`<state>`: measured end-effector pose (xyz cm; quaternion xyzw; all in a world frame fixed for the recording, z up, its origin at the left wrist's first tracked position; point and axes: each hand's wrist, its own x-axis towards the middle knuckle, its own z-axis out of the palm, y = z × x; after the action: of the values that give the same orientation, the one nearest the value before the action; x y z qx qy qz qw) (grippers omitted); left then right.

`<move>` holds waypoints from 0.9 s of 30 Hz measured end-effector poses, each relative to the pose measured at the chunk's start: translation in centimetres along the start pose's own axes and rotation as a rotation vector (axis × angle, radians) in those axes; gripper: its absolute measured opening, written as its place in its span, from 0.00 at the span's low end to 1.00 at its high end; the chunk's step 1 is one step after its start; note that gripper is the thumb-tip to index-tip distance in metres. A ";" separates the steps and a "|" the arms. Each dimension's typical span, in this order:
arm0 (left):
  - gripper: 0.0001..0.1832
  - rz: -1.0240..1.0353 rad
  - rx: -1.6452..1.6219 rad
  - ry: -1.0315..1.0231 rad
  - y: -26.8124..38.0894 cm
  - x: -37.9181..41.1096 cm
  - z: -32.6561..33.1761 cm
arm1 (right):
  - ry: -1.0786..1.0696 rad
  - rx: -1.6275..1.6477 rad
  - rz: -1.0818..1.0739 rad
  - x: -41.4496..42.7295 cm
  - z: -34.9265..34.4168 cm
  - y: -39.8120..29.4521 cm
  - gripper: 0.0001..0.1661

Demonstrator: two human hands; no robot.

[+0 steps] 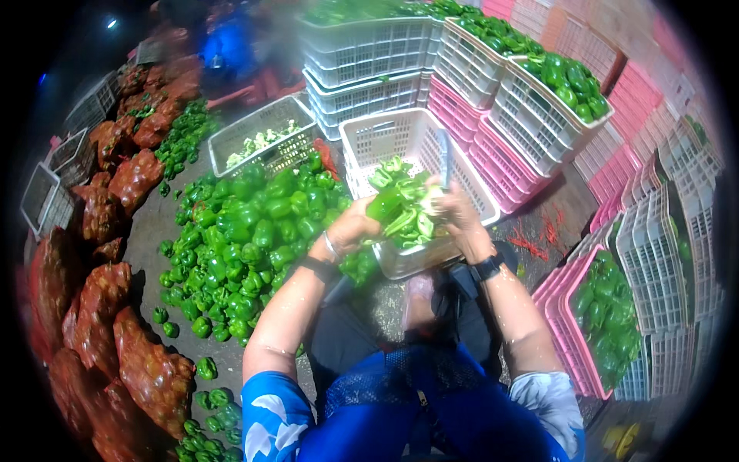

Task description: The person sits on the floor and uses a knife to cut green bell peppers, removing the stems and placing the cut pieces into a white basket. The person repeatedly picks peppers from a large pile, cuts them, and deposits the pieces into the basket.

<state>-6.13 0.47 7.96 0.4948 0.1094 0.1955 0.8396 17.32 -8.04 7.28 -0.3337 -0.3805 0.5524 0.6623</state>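
Observation:
My left hand (353, 226) grips a green bell pepper (385, 205) above a white plastic crate (424, 261). In my right hand (460, 211) is a knife (444, 155), its blurred blade pointing away from me. Something pale, like a pepper core (430, 203), shows at the right fingers; whether it is held is unclear. Cut green pepper pieces (413, 226) lie in the crate under my hands. Left of the crate, a big heap of whole green bell peppers (231, 277) covers the floor.
A second crate (216, 151) holds pale cores beyond the heap. Stacked white crates (369, 55) and pink crates (505, 164) stand ahead, topped with peppers. Filled red mesh sacks (153, 369) line the left. A pink crate (568, 341) of peppers stands at right, near red scraps (534, 245).

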 end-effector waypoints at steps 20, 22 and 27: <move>0.19 0.233 0.377 1.117 -2.4 -15.3 -20.3 | 0.119 -0.921 -0.319 9.5 13.3 1.8 0.21; 0.15 0.132 0.559 1.298 -10.0 -18.8 -26.9 | 0.142 -0.933 -0.104 7.7 11.2 3.7 0.20; 0.11 -0.015 0.952 1.343 -22.2 -17.9 -29.0 | 0.224 -0.952 0.026 3.9 8.1 6.1 0.16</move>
<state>-28.27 5.88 -25.72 0.5748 0.6629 0.3767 0.2970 7.77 -3.05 6.48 -0.6614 -0.5132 0.2859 0.4662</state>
